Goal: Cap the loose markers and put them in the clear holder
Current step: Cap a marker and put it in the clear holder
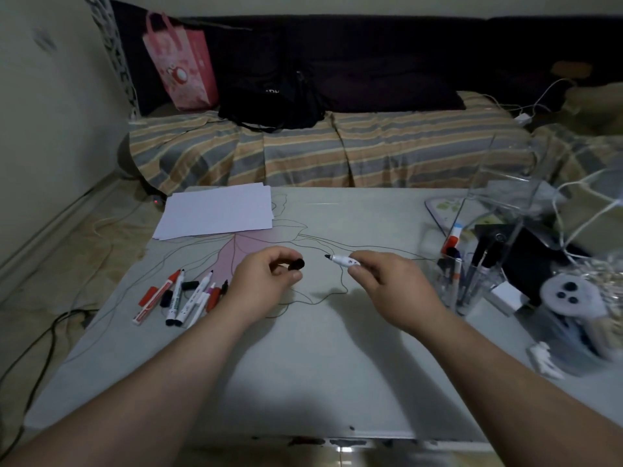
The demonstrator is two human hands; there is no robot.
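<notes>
My right hand (pixel 387 281) pinches a white marker (pixel 344 261) with a bare black tip that points left. My left hand (pixel 266 281) pinches a black cap (pixel 297 264), its open end a short gap from the tip. Both hover over the middle of the table (pixel 303 365). To the left lies a heap of loose markers and caps (pixel 185 294), red, black and purple. At the right stands the clear holder (pixel 462 281) with several markers upright in it.
A stack of white paper (pixel 215 210) lies at the table's back left. Clutter fills the right side: a tall clear box (pixel 499 200), a white controller (pixel 569 298), cables and small white items. A striped bed (pixel 303 150) runs behind the table.
</notes>
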